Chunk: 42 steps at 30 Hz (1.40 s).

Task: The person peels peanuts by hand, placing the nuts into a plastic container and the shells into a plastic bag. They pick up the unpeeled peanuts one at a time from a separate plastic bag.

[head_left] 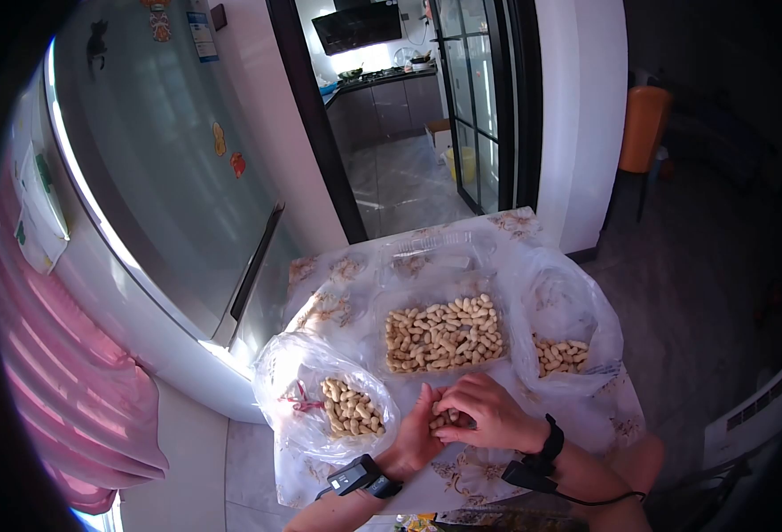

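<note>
Several unshelled peanuts lie cupped in my left hand, just in front of the plastic box. My right hand is over them, its fingers curled onto the peanuts. A clear plastic box full of peanuts stands beyond my hands, its lid raised at the back. To the left sits an open plastic bag with peanuts inside. On the right another clear bag holds a smaller heap of peanuts.
The table has a flowered cover. A refrigerator stands close on the left, with a pink cloth nearer me. Behind the table, a glass door opens to a kitchen. An orange chair is at the right. A cable hangs from my right wrist.
</note>
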Each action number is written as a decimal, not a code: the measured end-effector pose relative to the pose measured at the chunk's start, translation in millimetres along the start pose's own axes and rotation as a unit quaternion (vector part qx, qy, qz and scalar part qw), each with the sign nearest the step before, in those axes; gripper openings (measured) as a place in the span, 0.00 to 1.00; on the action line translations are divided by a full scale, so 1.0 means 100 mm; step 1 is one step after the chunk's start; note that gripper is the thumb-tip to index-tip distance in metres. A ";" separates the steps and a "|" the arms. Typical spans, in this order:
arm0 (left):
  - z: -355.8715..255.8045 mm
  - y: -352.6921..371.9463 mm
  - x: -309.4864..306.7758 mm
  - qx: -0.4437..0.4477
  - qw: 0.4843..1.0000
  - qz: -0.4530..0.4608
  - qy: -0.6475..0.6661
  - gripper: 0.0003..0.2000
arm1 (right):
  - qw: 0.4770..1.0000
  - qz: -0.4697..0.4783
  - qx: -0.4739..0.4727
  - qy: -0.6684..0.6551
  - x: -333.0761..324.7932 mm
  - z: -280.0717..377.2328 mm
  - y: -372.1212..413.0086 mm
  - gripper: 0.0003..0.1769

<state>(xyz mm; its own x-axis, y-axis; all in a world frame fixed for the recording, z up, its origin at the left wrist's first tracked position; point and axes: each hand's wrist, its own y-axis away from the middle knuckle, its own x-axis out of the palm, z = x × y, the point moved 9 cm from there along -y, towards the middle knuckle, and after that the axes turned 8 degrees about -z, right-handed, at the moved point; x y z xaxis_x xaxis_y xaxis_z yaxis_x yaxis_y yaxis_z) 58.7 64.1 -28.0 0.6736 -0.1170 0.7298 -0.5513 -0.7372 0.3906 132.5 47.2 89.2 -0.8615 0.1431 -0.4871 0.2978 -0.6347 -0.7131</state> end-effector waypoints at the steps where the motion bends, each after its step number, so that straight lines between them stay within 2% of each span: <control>1: 0.01 0.01 0.00 -0.002 1.000 -0.022 -0.007 0.29 | 1.000 0.003 0.013 0.005 0.01 -0.02 0.00 0.12; 3: 0.02 0.01 -0.05 -0.003 0.999 -0.044 -0.014 0.29 | 1.000 0.005 0.026 0.011 0.02 -0.05 0.00 0.13; 6: 0.08 -0.03 -0.13 -0.015 0.999 -0.006 -0.032 0.28 | 0.999 0.015 0.029 0.014 0.06 -0.11 0.04 0.13; 8: 0.10 -0.03 -0.07 -0.032 0.996 0.077 -0.007 0.32 | 1.000 0.024 0.017 0.007 0.07 -0.11 0.06 0.12; 9: 0.11 -0.04 -0.08 -0.032 0.996 0.077 -0.007 0.32 | 1.000 0.023 0.017 0.007 0.06 -0.11 0.06 0.12; 12: 0.09 -0.01 -0.03 -0.029 0.998 0.050 -0.004 0.31 | 1.000 0.015 0.009 0.004 0.04 -0.09 0.05 0.11; 14: 0.09 0.00 -0.06 -0.030 0.999 -0.007 -0.019 0.27 | 1.000 0.023 0.003 -0.003 0.04 -0.08 0.05 0.11; 18: 0.06 0.02 -0.07 -0.014 0.998 -0.017 -0.051 0.27 | 1.000 0.019 -0.003 -0.001 0.05 -0.06 0.04 0.11; 21: 0.09 -0.01 -0.13 -0.012 0.999 0.011 -0.036 0.27 | 1.000 0.018 -0.013 -0.007 0.06 -0.08 0.07 0.11; 24: 0.08 -0.01 -0.13 -0.008 0.999 0.014 -0.032 0.28 | 1.000 0.000 0.019 -0.021 -0.01 -0.06 0.01 0.11; 27: 0.08 0.02 -0.03 0.003 0.998 0.038 -0.047 0.28 | 1.000 0.018 -0.013 0.008 0.03 -0.05 0.04 0.11; 30: 0.08 0.06 0.00 -0.013 0.999 -0.010 -0.041 0.29 | 1.000 0.010 -0.009 -0.017 0.02 -0.04 0.04 0.10; 32: 0.06 0.07 -0.01 -0.023 0.997 -0.047 -0.048 0.29 | 0.994 -0.032 0.054 -0.085 -0.08 -0.10 0.02 0.09; 33: 0.06 0.04 -0.09 -0.023 0.998 -0.047 -0.047 0.29 | 0.994 -0.031 0.054 -0.085 -0.10 -0.07 0.01 0.09; 35: 0.01 0.03 0.05 -0.029 0.994 0.103 -0.016 0.24 | 0.987 -0.077 0.087 -0.112 -0.23 -0.08 -0.03 0.08; 36: 0.03 0.04 0.03 -0.029 0.994 0.103 -0.016 0.24 | 0.992 -0.081 0.059 -0.080 -0.26 -0.08 -0.03 0.08; 38: -0.07 0.12 0.11 0.022 0.997 0.047 -0.063 0.17 | 0.991 -0.085 0.063 -0.079 -0.25 -0.10 -0.01 0.08; 42: -0.08 0.11 0.12 0.032 0.997 0.067 -0.034 0.11 | 0.989 -0.095 0.074 -0.084 -0.25 -0.12 -0.01 0.07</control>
<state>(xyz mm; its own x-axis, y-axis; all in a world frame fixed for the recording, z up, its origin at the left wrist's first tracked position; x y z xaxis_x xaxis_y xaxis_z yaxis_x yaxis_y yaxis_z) 56.7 59.6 -10.1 0.6288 -0.2598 0.7329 -0.6075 -0.7525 0.2544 158.9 52.8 96.0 -0.9559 0.1501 -0.2525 0.0718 -0.7139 -0.6966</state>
